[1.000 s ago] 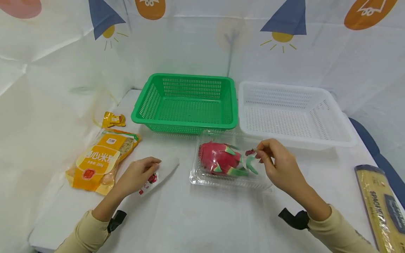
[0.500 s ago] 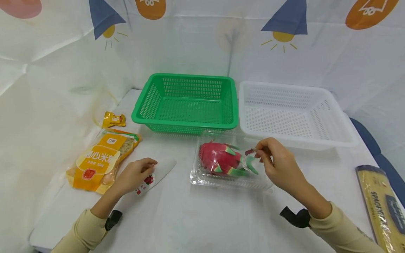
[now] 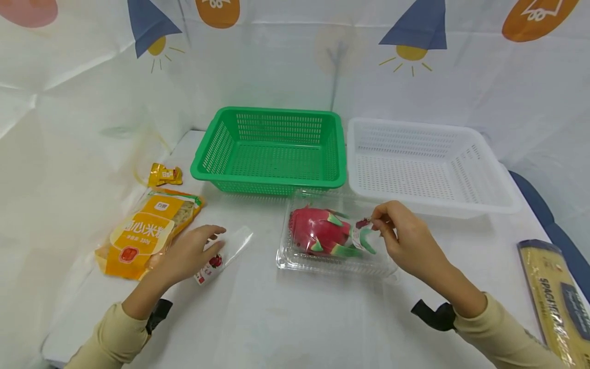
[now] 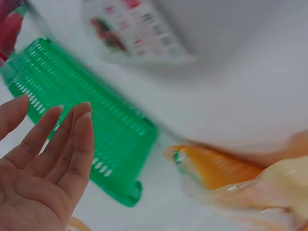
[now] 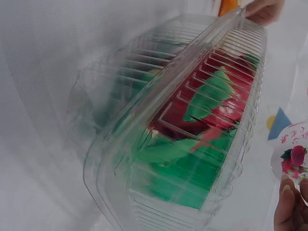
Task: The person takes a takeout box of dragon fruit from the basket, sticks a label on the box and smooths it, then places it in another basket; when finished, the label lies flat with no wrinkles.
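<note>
My right hand [image 3: 410,241] pinches the edge of a round white sticker [image 5: 294,161] printed with dragon fruit, beside the clear plastic box. Inside that lidded clamshell box [image 3: 292,264] lies a red dragon fruit [image 3: 318,230] with green leaf tips. My left hand [image 3: 193,253] has its fingers spread, holding nothing; the left wrist view shows the palm and fingers apart from things. Near its fingertips a glossy white-and-clear sheet [image 3: 214,262] with a red fruit print lies on the table; part of it is behind the hand in the head view.
A green basket [image 3: 276,184] and a white basket [image 3: 433,205] stand behind the box. At left are a yellow noodle bag [image 3: 143,225] and a small golden packet [image 3: 165,175]. A spaghetti pack [image 3: 553,297] lies at the right edge.
My left hand has let go of the printed sheet and drawn slightly left, its fingers spreading; the sheet has shifted a little left. My right hand stays almost still with the sticker.
</note>
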The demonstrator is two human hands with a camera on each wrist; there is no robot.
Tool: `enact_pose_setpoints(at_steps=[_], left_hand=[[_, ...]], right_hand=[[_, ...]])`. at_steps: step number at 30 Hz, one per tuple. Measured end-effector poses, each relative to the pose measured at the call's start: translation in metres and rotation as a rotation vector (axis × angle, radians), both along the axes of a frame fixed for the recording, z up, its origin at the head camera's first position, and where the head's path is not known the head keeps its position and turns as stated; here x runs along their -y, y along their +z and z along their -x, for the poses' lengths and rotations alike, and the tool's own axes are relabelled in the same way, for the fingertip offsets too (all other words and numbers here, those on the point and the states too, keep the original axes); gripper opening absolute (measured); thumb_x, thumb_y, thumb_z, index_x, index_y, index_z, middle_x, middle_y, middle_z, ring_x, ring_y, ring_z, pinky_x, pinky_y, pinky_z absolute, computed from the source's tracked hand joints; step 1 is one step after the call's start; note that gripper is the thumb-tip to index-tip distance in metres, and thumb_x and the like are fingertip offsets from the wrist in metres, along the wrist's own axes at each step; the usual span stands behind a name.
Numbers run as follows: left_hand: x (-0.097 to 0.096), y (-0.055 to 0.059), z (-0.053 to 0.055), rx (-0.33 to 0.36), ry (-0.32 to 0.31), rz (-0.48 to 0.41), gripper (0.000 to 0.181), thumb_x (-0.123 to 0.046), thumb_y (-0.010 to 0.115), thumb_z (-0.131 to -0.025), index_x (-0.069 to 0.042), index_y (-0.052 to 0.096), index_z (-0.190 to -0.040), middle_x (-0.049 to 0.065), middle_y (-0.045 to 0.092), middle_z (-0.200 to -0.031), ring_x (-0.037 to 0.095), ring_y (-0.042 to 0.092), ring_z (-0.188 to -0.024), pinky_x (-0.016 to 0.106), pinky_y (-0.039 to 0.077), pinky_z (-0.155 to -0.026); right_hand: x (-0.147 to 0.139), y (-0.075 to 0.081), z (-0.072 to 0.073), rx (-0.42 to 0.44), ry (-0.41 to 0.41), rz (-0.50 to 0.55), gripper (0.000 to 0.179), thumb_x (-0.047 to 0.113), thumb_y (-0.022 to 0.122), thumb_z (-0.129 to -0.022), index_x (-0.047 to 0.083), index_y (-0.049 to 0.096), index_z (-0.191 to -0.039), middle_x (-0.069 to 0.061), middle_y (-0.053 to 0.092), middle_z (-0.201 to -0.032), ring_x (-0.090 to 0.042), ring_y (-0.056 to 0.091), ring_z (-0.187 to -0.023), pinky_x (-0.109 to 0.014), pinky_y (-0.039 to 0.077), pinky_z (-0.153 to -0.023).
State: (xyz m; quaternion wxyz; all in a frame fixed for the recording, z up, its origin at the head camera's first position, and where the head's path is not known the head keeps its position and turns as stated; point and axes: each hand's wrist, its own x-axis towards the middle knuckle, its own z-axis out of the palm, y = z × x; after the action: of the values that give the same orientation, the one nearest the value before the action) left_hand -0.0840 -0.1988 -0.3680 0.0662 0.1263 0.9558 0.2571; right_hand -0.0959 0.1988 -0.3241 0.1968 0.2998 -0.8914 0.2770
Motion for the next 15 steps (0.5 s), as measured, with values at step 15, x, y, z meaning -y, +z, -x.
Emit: enact_pose_setpoints(at_steps=[15], left_hand=[[-0.065,0.037,0.006,-0.743,-0.629,0.019,0.038,-0.027,0.055,-0.097,0.003,0.058,-0.12,0.016,0.057,-0.124,0.028,0.053,-0.114,0.039,0.045,-0.094]], right_hand=[[0.001,0.005,0.007,-0.084,0.118,-0.057,0.033,-0.015,0.076,-0.068,0.002,0.059,-0.09,-0.003,0.058,-0.086,-0.013,0.057,-0.072,-0.028,0.052,-0.059]])
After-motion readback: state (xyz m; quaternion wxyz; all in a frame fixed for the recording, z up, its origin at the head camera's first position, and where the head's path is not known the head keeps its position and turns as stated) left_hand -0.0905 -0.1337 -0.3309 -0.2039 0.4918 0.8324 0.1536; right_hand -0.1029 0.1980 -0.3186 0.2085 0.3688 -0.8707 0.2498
